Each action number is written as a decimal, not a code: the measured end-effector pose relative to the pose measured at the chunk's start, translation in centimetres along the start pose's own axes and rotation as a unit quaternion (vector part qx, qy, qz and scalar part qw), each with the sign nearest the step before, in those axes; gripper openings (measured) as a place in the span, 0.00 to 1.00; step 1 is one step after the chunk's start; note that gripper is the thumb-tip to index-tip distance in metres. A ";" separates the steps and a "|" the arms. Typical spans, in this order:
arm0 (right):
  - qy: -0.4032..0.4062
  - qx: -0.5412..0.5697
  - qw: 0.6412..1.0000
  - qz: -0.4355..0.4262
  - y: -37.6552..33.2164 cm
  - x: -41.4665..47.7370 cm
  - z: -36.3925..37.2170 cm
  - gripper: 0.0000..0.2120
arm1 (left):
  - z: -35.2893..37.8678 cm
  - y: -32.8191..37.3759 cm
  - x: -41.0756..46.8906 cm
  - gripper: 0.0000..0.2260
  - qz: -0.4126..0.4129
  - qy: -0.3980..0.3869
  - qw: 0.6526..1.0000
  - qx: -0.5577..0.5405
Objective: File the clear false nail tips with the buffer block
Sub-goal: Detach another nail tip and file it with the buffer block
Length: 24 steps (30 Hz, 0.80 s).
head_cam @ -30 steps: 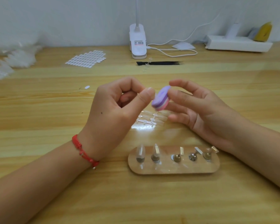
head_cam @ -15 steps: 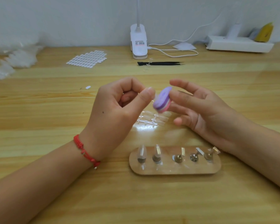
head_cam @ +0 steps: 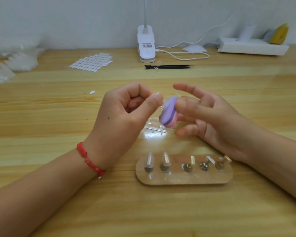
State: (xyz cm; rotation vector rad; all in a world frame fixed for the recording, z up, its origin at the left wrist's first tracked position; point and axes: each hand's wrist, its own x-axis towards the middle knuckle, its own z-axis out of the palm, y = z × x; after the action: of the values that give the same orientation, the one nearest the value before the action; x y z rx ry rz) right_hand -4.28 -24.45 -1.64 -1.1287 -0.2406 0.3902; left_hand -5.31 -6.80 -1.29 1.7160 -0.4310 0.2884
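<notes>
My buffer block [head_cam: 168,112] looks matt and foamy, purple over pink. The surface [head_cam: 41,108] is pale varnished wood, glossy under the glare. Lower centre, a smooth wooden stand [head_cam: 184,178] carries shiny metal pegs [head_cam: 187,167] and clear glossy plastic tips [head_cam: 149,159].

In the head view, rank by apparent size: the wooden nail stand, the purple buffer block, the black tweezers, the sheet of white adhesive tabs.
1. Wooden nail stand, largest.
2-3. Sheet of adhesive tabs and black tweezers: unsure; the tweezers are longer but much thinner, and both lie farther away.
4. Purple buffer block, smallest, although near the camera.
</notes>
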 end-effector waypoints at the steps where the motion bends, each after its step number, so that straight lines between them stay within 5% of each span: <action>1: -0.004 -0.014 1.000 -0.001 0.1 0.0 0.1 0.29 | 0.0 0.0 0.0 0.10 0.001 -0.005 1.000 0.005; 9: 0.022 0.004 1.000 0.002 0.2 0.0 0.2 0.27 | 0.0 0.2 -0.1 0.07 0.019 -0.033 0.999 0.034; 15: 0.093 0.122 0.988 0.020 -0.7 0.3 -0.5 0.13 | 0.1 0.3 -0.4 0.08 0.007 -0.066 0.998 0.017; 24: 0.036 -0.131 0.991 -0.024 0.4 -0.3 0.4 0.02 | 0.0 0.2 0.0 0.09 -0.042 -0.019 0.998 -0.036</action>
State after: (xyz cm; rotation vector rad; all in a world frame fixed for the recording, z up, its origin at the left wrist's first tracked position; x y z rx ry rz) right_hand -4.76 -24.09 -1.86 -1.3890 -0.2601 0.2806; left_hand -5.41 -6.82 -1.11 1.6668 -0.3902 0.1778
